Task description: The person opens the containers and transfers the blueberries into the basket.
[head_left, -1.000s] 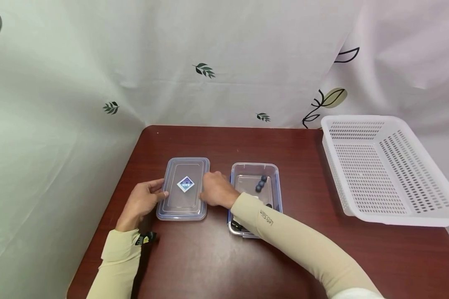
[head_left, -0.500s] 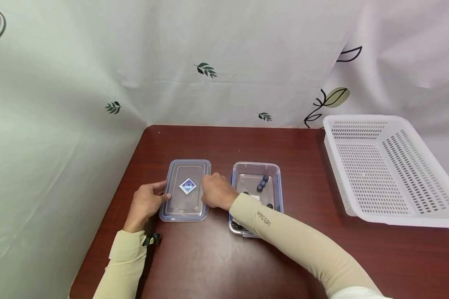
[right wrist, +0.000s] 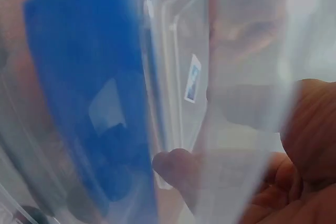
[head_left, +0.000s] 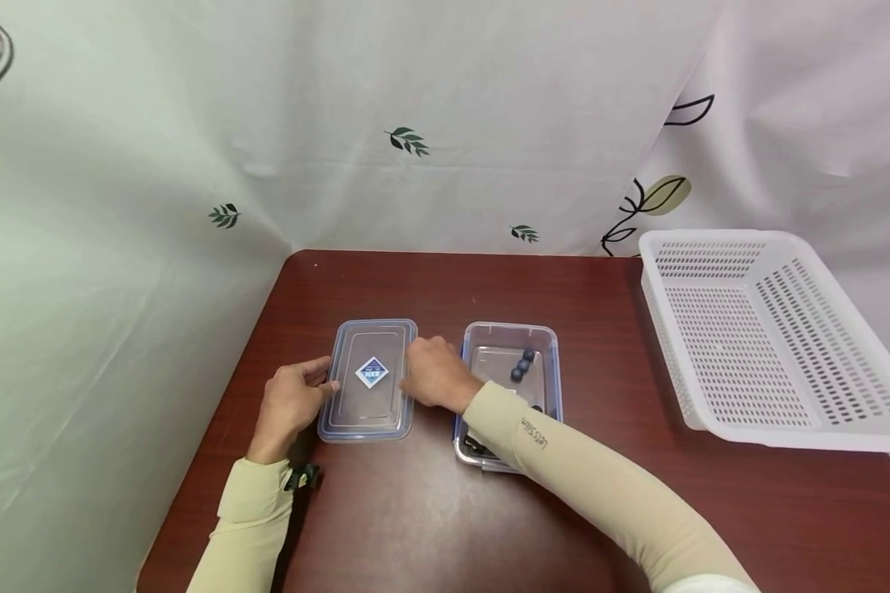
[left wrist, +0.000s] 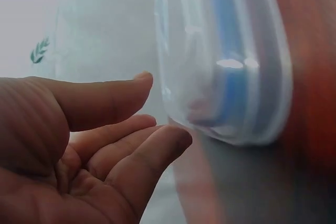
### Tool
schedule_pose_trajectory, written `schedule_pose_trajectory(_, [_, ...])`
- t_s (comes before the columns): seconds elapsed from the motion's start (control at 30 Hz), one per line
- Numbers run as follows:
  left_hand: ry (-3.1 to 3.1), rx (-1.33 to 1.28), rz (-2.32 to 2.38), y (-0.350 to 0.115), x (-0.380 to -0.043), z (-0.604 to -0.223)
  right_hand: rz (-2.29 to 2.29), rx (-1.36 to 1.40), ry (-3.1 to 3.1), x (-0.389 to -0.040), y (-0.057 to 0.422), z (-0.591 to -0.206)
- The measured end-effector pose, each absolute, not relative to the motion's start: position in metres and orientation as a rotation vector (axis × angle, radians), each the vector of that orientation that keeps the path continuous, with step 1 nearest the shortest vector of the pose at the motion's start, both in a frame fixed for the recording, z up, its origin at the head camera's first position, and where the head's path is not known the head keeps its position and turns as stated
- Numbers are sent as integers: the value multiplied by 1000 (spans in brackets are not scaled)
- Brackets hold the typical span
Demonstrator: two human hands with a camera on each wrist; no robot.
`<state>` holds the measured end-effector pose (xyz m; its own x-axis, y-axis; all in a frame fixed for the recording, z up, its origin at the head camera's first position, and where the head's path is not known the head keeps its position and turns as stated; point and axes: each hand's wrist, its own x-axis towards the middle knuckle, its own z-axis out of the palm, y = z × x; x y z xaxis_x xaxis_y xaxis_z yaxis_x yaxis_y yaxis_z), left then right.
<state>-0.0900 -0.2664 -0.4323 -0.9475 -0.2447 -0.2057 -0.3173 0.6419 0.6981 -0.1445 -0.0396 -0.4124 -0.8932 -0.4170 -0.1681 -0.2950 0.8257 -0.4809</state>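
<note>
A clear plastic container lid [head_left: 367, 416] with a blue rim and a diamond-shaped label lies flat on the table in the head view. At its left edge is my left hand [head_left: 289, 403], thumb and fingers spread apart, fingertips right at the rim. My right hand [head_left: 436, 375] is at the opposite edge, knuckles up. The right wrist view shows its index fingertip [right wrist: 170, 163] at the lid's side, seen through a clear wall. Beneath my right forearm stands a clear box [head_left: 489, 329] holding several dark blue, blueberry-like balls [head_left: 523, 364]. The forearm hides its lower part.
A large white perforated basket [head_left: 775, 362] stands at the right of the dark red table [head_left: 415, 519]. White cloth [head_left: 460, 74] with leaf prints hangs behind and to the left. A dark wrist strap [head_left: 301, 478] is on my left wrist.
My right hand has shifted slightly right, away from the middle of the lid. The lid has slid a little toward me. The left hand keeps its place at the left edge.
</note>
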Motion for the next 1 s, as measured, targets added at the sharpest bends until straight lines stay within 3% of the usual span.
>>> schedule_pose_trajectory(0.57, [2644,-167,1511,-212,-103,-388,-982,-616,2746,-147,15,-366])
schedule_pose_trajectory(1.0, [2378,-53,1710,-162,-105,-406,-1240,-438,2624,-136,80,-356])
